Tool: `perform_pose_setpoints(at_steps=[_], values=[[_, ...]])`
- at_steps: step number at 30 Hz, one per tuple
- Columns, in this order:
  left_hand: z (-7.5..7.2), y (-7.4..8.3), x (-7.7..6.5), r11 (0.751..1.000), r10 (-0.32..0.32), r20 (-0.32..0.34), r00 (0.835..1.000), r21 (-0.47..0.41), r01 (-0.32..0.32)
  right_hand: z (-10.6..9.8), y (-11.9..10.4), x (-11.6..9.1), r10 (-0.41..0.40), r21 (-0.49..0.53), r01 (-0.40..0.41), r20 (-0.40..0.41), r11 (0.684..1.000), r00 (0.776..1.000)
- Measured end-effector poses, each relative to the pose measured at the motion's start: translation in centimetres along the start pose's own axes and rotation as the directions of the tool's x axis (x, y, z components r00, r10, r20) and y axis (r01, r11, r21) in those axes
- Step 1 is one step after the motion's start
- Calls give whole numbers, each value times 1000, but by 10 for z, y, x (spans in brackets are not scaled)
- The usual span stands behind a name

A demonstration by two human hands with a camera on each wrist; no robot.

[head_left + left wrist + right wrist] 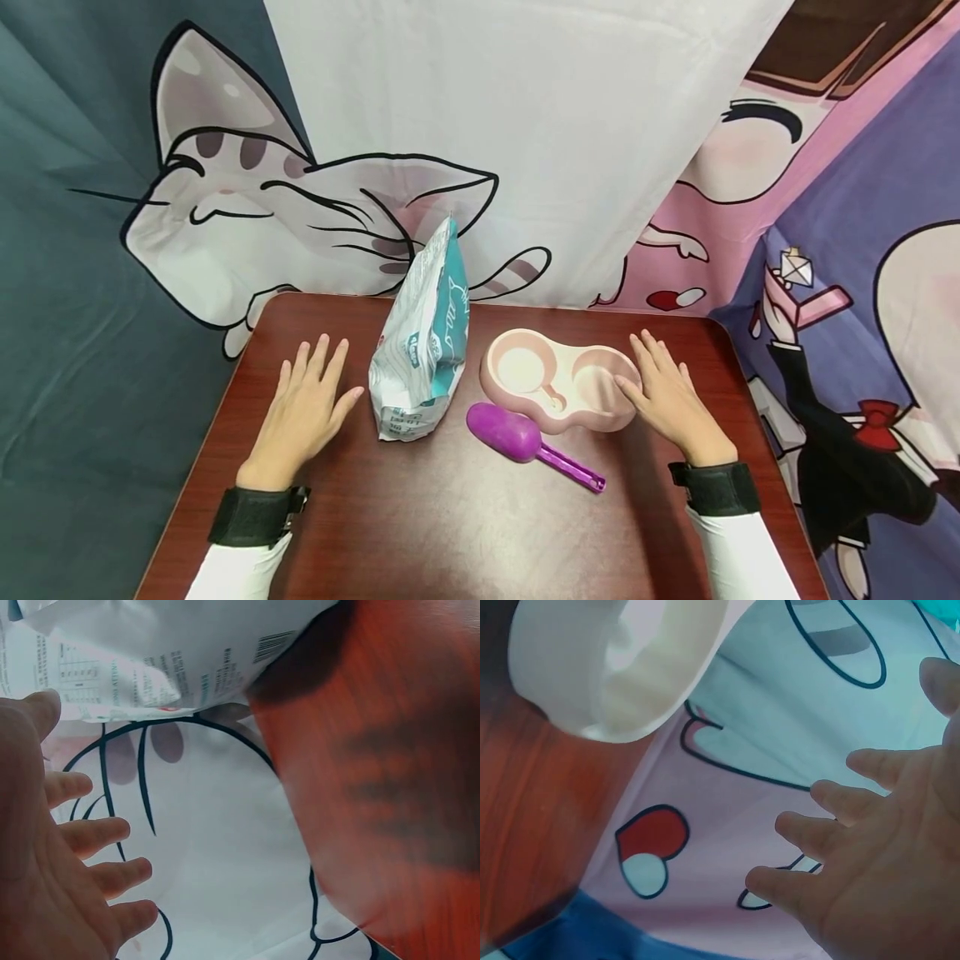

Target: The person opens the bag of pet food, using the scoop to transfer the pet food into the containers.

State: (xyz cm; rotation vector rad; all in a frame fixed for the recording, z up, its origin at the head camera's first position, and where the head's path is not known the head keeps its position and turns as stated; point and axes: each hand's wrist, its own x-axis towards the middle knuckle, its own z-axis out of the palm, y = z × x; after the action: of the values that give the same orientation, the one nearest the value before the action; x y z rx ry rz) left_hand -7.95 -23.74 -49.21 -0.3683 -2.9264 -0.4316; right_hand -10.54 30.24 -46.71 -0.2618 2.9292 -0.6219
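Observation:
My left hand (300,412) is spread flat over the left side of the table, palm down, just left of a white and teal bag (420,350) standing upright. My right hand (671,400), fingers straight, is at the right end of a pink pet bowl (536,408) with two round hollows; its thumb overlaps the rim in the head view. In front of the bowl lies a purple scoop (510,431), its handle pointing to the lower right. Neither hand holds anything. The left wrist view shows the bag's printed white side (172,660); the right wrist view shows the bowl's end (570,667).
The brown wooden table (450,533) has rounded far corners. Behind it hangs a white cloth (525,100) printed with a cartoon cat, with teal cloth (67,333) on the left and purple printed cloth (862,250) on the right.

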Motion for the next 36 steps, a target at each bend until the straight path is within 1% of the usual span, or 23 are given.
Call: perform_pose_setpoints(at_steps=[4, 8, 11, 14, 17, 22, 27, 36], values=[[-6, 4, 6, 1000, 5, -18, 1000, -5, -5, -2, -5, 4, -17, -15, 17, 9, 1000, 1000], [-14, 7, 12, 1000, 17, -33, 999, -10, -17, -5, -12, 10, -54, -26, 54, -5, 998, 999], [-19, 8, 18, 1000, 22, -51, 998, -9, -22, -7, -19, 15, -93, 7, 93, -6, 996, 996], [-25, 8, 23, 1000, 25, -69, 997, -10, -26, -9, -27, 21, -121, 70, 120, 10, 990, 993], [-30, 10, 26, 999, 30, -74, 997, -11, -31, -10, -35, 25, -145, 116, 141, 31, 983, 989], [-35, 13, 32, 999, 44, -81, 996, -12, -45, -12, -46, 30, -195, 139, 189, 31, 972, 980], [-41, 21, 43, 997, 77, -93, 993, -8, -78, -17, -55, 35, -247, 131, 244, 10, 961, 969], [-54, 36, 61, 990, 140, -109, 984, 24, -138, -28, -75, 51, -266, 140, 259, 34, 956, 963]])
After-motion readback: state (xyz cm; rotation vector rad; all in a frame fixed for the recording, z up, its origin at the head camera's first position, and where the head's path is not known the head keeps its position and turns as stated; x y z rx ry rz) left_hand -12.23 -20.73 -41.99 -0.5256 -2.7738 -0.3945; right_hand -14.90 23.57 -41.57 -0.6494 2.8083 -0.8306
